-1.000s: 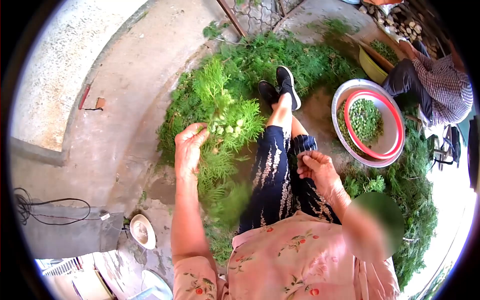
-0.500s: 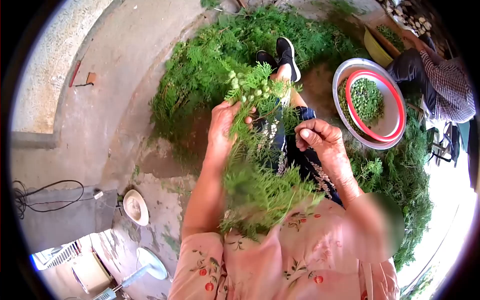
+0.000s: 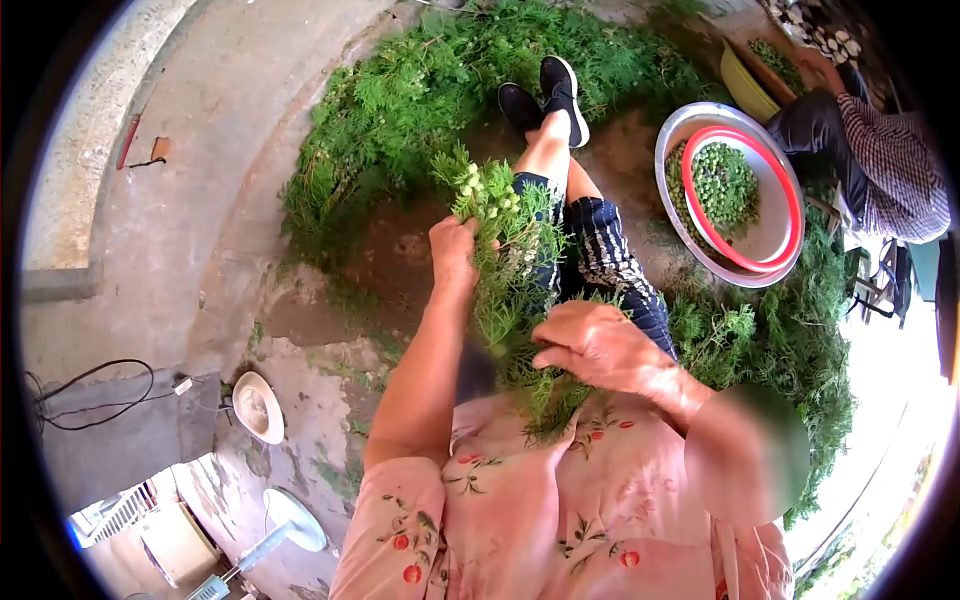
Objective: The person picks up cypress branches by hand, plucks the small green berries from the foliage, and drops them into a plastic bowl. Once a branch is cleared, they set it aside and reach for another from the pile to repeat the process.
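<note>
My left hand [image 3: 455,250] is closed round a leafy green evergreen branch [image 3: 495,290], near a cluster of pale green cones [image 3: 505,195] at its upper end. The branch hangs down over my lap, its lower sprays against the pink flowered shirt [image 3: 520,470]. Over those lower sprays is my right hand [image 3: 595,345], with fingers curled in toward the thumb. What it holds, if anything, is hidden. To the right stands a metal basin [image 3: 672,205] with a red-rimmed sieve [image 3: 797,215] in it, containing many small green cones [image 3: 725,185].
Cut green branches [image 3: 400,110] lie heaped round my feet and along the right. At the upper right a person in a checked sleeve [image 3: 890,165] sits beside a yellow container [image 3: 745,90]. A pale hat [image 3: 257,407] and a fan [image 3: 295,520] are at the lower left.
My right hand has moved left and down, from beside my knee to over the lower branch. My left hand still grips the branch, which now sits slightly lower.
</note>
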{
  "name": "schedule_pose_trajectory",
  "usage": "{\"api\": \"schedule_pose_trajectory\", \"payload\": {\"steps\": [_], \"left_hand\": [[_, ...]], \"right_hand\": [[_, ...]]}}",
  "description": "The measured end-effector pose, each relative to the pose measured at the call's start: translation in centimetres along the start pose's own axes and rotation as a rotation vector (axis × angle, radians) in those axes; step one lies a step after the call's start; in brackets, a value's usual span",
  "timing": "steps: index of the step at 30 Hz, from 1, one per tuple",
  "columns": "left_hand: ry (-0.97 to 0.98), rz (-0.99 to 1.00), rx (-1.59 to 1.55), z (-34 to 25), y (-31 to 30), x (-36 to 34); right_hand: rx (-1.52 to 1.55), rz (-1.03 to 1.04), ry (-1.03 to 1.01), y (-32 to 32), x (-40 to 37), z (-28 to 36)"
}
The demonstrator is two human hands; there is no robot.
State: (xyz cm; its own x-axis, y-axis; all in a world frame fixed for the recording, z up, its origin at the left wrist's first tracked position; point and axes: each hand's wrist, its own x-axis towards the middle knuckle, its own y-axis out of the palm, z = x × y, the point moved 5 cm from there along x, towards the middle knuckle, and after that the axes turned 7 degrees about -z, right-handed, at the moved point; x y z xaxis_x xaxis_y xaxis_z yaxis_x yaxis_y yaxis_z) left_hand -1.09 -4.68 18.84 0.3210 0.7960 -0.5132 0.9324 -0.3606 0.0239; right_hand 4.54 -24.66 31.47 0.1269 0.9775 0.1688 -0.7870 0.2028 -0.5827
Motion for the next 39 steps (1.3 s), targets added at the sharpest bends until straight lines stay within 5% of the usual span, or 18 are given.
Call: {"api": "schedule_pose_trajectory", "payload": {"steps": [7, 15, 18, 20, 23, 25, 32, 39], "left_hand": [[0.103, -0.045, 0.018, 2.9, -1.0, 2.6], [0.209, -0.224, 0.006, 4.6, -2.9, 3.6], [-0.101, -0.141, -0.193, 2.5, -2.7, 1.5], [-0.083, -0.103, -0.100, 1.7, -2.9, 1.5], [0.003, 0.021, -0.071, 1.5, -4.0, 2.0], [-0.147, 0.040, -0.229, 1.1, -3.4, 1.3], [-0.200, 0.077, -0.192, -0.6, -2.9, -0.6], [-0.145, 0.109, -0.267, -0.1, -3.3, 0.2]], "right_hand": [[-0.164, -0.068, -0.064, 3.5, 1.9, 0.9], [0.073, -0.228, -0.161, 1.5, 0.6, 3.4], [0.328, -0.414, 0.006, -2.9, 0.5, 1.5], [0.767, -0.555, 0.435, -4.8, -1.2, -1.7], [1.094, -0.757, 0.477, -6.9, -2.9, -5.7], [1.156, -0.827, 0.483, -6.8, -4.1, -7.5], [1.218, -0.556, 0.718, -1.3, -2.8, -7.4], [0.954, -0.315, 0.698, 0.6, -2.4, -9.6]]}}
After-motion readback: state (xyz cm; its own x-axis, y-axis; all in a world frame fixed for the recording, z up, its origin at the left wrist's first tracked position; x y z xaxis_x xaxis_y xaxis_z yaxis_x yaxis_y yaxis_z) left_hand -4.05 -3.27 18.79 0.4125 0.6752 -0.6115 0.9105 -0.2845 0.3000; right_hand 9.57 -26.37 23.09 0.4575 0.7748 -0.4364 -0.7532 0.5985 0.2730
